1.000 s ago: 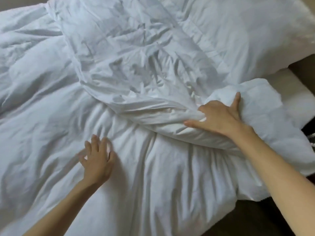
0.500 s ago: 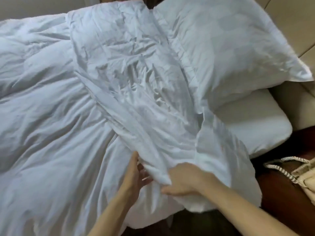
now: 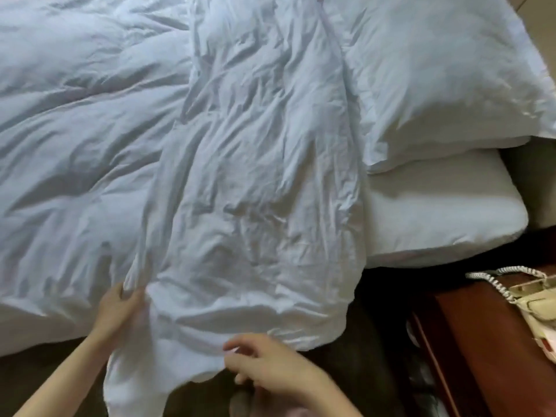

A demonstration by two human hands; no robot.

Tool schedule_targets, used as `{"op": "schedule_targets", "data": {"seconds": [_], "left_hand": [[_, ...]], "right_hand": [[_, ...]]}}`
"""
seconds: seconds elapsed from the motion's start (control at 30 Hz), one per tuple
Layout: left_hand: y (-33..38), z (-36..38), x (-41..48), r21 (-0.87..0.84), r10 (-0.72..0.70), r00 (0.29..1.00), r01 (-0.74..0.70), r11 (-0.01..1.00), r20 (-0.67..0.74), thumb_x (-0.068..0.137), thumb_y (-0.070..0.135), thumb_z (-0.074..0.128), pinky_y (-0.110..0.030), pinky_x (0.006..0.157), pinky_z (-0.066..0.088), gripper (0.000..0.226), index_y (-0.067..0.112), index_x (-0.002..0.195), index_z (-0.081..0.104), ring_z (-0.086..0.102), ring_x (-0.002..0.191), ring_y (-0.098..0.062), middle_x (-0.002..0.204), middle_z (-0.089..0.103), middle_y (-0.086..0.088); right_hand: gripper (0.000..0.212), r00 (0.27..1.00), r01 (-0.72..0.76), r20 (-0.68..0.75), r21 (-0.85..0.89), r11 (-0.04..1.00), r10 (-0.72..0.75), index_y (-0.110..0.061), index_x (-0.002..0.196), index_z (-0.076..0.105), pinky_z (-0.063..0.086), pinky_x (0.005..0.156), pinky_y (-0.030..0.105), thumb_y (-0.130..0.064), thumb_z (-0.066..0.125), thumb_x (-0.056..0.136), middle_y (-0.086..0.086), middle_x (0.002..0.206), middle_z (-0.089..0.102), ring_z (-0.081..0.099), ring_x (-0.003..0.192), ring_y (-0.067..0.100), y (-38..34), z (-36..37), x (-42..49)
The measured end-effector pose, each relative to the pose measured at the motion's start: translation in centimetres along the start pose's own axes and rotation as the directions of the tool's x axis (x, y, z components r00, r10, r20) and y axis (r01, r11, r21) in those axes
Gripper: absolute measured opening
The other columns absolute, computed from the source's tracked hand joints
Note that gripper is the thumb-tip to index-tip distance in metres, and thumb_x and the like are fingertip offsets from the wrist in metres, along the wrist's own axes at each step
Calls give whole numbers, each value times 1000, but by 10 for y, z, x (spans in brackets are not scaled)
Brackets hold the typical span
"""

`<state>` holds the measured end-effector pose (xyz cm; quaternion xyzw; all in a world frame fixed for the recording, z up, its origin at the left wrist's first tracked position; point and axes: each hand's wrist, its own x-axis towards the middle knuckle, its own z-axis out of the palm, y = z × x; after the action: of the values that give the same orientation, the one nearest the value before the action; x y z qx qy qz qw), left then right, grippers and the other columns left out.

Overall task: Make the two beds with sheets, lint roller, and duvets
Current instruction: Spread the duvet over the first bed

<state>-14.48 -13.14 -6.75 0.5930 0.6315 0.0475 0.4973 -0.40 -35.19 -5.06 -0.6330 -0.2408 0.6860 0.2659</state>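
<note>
Head view, side of the bed. The white duvet (image 3: 90, 139) covers the bed from 9 to 12 o'clock. A creased turned-back band (image 3: 255, 182) of it runs from 12 o'clock down to the near edge, and its corner hangs over the edge towards the dark floor (image 3: 376, 341) at 6 to 7 o'clock. At 8 o'clock my left hand (image 3: 117, 308) pinches a fold of the band between thumb and fingers. At 6 o'clock my right hand (image 3: 264, 365) is at the hem with its fingers loosely bent. It is blurred, so I cannot tell whether it grips the cloth.

Risks, as I judge them:
- Pulling with the left hand alone would likely skew the band and set new creases.
- The hanging corner could brush the floor and pick up lint.
- The band's far edge lies against the pillow (image 3: 436, 70) at 1 o'clock, so a hard tug may drag the pillow off the bare fitted sheet (image 3: 436, 212) at 3 o'clock.
- A wide sweep to the right could catch the coiled cord (image 3: 493, 279) of the telephone (image 3: 538, 305) on the nightstand (image 3: 481, 356) at 4 o'clock.

Writing: none is legible. I see no label on the linen and no readable mark on the telephone.
</note>
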Motion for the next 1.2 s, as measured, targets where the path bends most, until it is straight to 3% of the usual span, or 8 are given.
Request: {"op": "schedule_targets", "data": {"seconds": [0.13, 0.27, 0.37, 0.57, 0.77, 0.9, 1.03, 1.2], "left_hand": [[-26, 12, -4, 94, -20, 999, 25, 995, -48, 92, 42, 54, -46, 99, 39, 67, 8, 145, 30, 42, 129, -36, 146, 39, -17], [-26, 42, 30, 74, 63, 992, -56, 996, -105, 74, 53, 70, -46, 107, 35, 95, 15, 148, 24, 35, 136, -29, 151, 31, -7], [-32, 59, 58, 8, -30, 987, 32, 999, -160, 60, 63, 76, -45, 92, 49, 86, 11, 125, 53, 59, 109, -32, 121, 61, -10], [-33, 75, 46, -61, -126, 991, 123, 991, -51, 80, 33, 74, -44, 92, 49, 49, 9, 120, 59, 62, 99, -32, 110, 65, -13], [-28, 41, 2, -109, -254, 901, 309, 945, 352, 86, 30, 63, -44, 91, 48, 33, 17, 116, 61, 65, 103, -30, 108, 70, -9], [-62, 70, -18, 142, -201, 976, 188, 972, 81, 89, 17, 65, -30, 74, 52, 13, 8, 98, 65, 64, 81, -26, 93, 70, -12], [-85, 108, -9, 290, -167, 949, 244, 925, -267, 89, 10, 60, -43, 72, 43, 5, 5, 88, 58, 55, 79, -33, 86, 63, -18], [-40, 127, 6, -29, -74, 949, 69, 997, -306, 92, 26, 60, -46, 101, 39, 52, 4, 137, 43, 48, 122, -32, 133, 51, -14]], "right_hand": [[25, 763, -10, -644, 72, 997, 54, -19, 118, 59, 50, 90, 30, -25, 51, 95, 1, 112, 63, 60, 100, 14, 37, -99, -4], [50, 472, -81, -854, 205, 975, 219, -10, 135, 44, 42, 95, 38, -24, 61, 90, 11, 136, 48, 48, 121, 28, 93, -177, 3], [80, 581, 15, -735, 439, 898, 350, -12, 148, 22, 30, 108, 41, -33, 67, 86, 8, 151, 30, 34, 136, 27, 109, -208, 9], [117, 845, 35, -464, 544, 838, 266, -8, 123, 59, 51, 91, 37, -57, 92, 23, 4, 108, 71, 67, 99, 19, 119, -201, 32], [51, 940, 54, -304, 587, 808, 158, -2, 108, 66, 59, 67, 33, -12, 86, 62, 18, 98, 72, 69, 92, 32, 129, -217, -64], [15, 753, -209, -613, 124, 970, 241, -14, 85, 67, 48, 55, 25, -26, 74, 79, -8, 68, 66, 63, 65, 11, 171, -261, -85], [37, 709, -438, -654, -114, 892, 265, -11, 61, 48, 32, 54, 28, -27, 75, 79, -8, 46, 48, 45, 53, 15, 219, -298, -86], [33, 693, -63, -698, 191, 980, 181, -11, 117, 57, 37, 82, 28, -26, 63, 88, 5, 117, 60, 53, 106, 17, 182, -315, -47]]}}
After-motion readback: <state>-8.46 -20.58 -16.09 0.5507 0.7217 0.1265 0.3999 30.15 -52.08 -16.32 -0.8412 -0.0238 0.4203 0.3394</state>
